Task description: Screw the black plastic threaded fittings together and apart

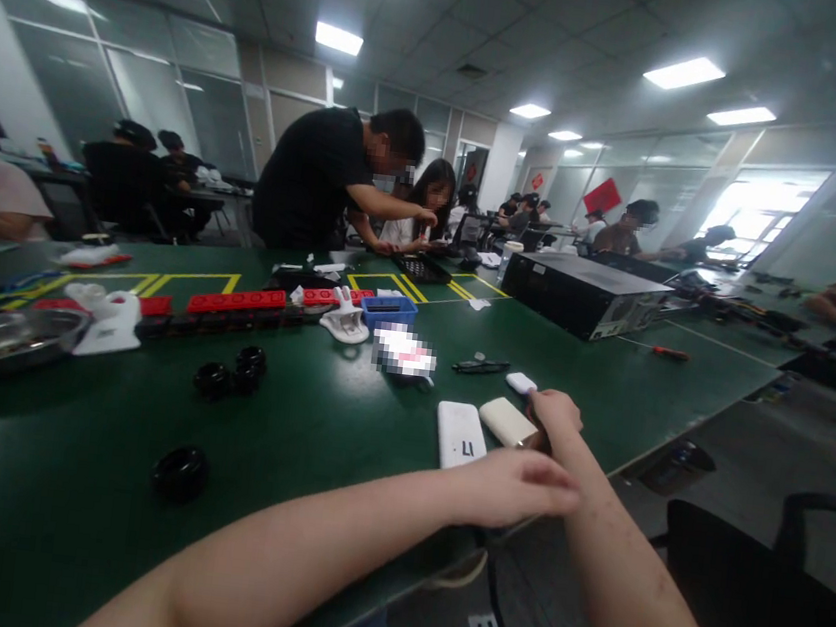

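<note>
My left hand (515,488) lies near the front edge of the green table (298,441), fingers stretched out and resting against my right forearm, holding nothing. My right hand (555,410) is closed in a loose fist beside a beige power bank (507,421), touching its end; whether it grips it I cannot make out. A white power bank (460,434) marked 17 lies just left of the beige one. A small white case (521,382) sits just beyond my right hand.
Black rings (180,471) (230,373) lie on the left of the table, with a metal bowl (0,336), red blocks (238,301), a blue bin (388,308) and a black box (582,292) farther back. Several people work at tables behind. A black chair (748,593) stands at right.
</note>
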Motion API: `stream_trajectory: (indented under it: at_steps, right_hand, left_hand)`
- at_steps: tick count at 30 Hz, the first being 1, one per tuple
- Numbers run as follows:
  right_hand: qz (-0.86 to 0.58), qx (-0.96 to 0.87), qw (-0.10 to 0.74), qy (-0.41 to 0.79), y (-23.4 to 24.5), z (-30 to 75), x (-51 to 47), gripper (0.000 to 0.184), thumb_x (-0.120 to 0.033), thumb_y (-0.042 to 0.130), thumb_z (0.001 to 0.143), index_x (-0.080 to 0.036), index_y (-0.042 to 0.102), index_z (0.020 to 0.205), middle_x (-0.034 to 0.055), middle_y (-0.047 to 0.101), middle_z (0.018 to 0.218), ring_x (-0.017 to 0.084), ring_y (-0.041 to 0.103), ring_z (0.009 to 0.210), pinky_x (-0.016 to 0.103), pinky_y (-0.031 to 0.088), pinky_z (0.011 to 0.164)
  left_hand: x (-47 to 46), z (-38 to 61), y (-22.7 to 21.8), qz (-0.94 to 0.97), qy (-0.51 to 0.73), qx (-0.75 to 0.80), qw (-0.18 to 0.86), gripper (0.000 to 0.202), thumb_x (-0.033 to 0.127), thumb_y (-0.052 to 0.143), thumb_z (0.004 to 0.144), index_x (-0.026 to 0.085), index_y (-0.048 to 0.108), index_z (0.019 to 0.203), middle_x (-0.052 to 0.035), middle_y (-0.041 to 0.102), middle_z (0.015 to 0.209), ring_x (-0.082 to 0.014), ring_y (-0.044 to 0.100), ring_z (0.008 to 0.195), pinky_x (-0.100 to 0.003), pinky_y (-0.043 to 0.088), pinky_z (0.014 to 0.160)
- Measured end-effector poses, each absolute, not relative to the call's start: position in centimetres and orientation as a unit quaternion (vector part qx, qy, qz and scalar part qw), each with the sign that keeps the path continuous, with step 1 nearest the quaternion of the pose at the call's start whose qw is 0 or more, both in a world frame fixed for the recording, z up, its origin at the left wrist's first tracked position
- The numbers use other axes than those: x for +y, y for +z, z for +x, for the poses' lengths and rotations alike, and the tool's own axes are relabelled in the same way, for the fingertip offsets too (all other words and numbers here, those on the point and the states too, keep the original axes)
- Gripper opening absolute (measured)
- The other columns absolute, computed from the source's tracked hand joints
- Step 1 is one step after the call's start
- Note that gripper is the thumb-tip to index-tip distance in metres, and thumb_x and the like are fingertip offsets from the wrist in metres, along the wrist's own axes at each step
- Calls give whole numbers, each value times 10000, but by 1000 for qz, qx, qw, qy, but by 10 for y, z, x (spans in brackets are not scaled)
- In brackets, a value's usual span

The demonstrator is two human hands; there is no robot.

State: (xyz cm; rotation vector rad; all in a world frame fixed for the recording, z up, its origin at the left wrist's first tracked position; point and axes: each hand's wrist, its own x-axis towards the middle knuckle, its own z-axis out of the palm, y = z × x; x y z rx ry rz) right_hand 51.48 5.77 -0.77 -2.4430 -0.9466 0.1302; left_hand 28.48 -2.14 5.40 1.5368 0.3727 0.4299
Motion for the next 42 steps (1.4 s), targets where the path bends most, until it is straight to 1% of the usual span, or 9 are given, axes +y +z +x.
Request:
stream_trajectory:
  at_steps: [5, 10, 13, 16, 23, 27, 32, 37, 42]
  right_hand:
    - [-917, -300, 262, 5, 14, 504, 46, 489, -480, 492, 709, -59, 616, 923, 285, 541, 996, 421, 490, 972, 538, 386, 722]
    - [-863, -390, 322, -16, 33, 462, 12, 405, -420, 396, 783, -101, 585, 946, 189, 574, 965, 324, 523, 930, 407, 403, 727]
    - [-807, -474, 352, 1, 44, 406, -6, 336, -415, 393, 794, -151, 587, 864, 103, 607, 822, 243, 558, 793, 327, 404, 674]
    - [-687, -623, 364, 82, 60, 329, -20, 330, -405, 360, 820, -158, 576, 794, 73, 600, 754, 214, 551, 742, 305, 394, 644]
    - [-434, -828, 233, 268, 71, 164, -25, 247, -342, 457, 801, -162, 561, 667, -36, 486, 559, 97, 444, 531, 199, 311, 483]
    - [-446, -808, 325, 209, 48, 115, 5, 324, -357, 431, 811, -164, 456, 551, -52, 384, 498, 86, 375, 485, 202, 252, 457]
    - [-435, -755, 468, 146, 29, 98, 64, 303, -351, 418, 815, -179, 427, 566, -47, 384, 522, 104, 381, 520, 219, 267, 503]
    - [-433, -719, 521, 157, -1, 100, 102, 315, -370, 329, 843, -184, 425, 608, -24, 409, 573, 128, 409, 575, 241, 319, 556]
    - [-398, -728, 521, 201, -23, 101, 94, 343, -413, 244, 864, -177, 474, 771, 6, 479, 670, 142, 468, 626, 258, 393, 588]
  left_hand:
    - [-49, 192, 71, 911, 14, 22, 411, 380, 346, 520, 784, 159, 521, 1114, -67, 609, 981, -202, 576, 882, -304, 459, 763]
    - [-68, 99, 61, 962, -11, 76, 261, 325, 190, 527, 774, 191, 520, 1099, -66, 579, 1084, -190, 521, 1016, -288, 401, 897]
    - [-77, 49, 47, 972, 0, 127, 200, 392, 203, 541, 755, 199, 482, 1142, -104, 473, 1232, -247, 413, 1147, -407, 302, 988]
    - [-82, 10, 32, 971, 4, 162, 178, 527, 212, 569, 732, 243, 388, 1226, -88, 383, 1317, -277, 325, 1214, -489, 241, 1005]
    - [-85, -24, 16, 958, 9, 213, 191, 673, 299, 601, 711, 195, 287, 1298, -123, 305, 1362, -277, 276, 1244, -489, 217, 1012]
    - [-82, -29, 16, 958, 31, 196, 206, 645, 354, 554, 757, 173, 270, 1307, -120, 289, 1370, -263, 242, 1261, -472, 202, 1024]
    - [-75, -26, 5, 967, 11, 177, 183, 436, 244, 411, 851, 138, 340, 1268, -135, 358, 1330, -263, 291, 1239, -473, 265, 999]
    - [-64, -26, -17, 975, 47, 150, 155, 358, 240, 305, 901, 168, 379, 1244, -115, 387, 1315, -256, 322, 1223, -451, 305, 984]
    - [-53, -28, -36, 953, 88, 168, 237, 397, 279, 307, 906, 169, 298, 1287, -79, 430, 1291, -178, 354, 1213, -346, 286, 1014]
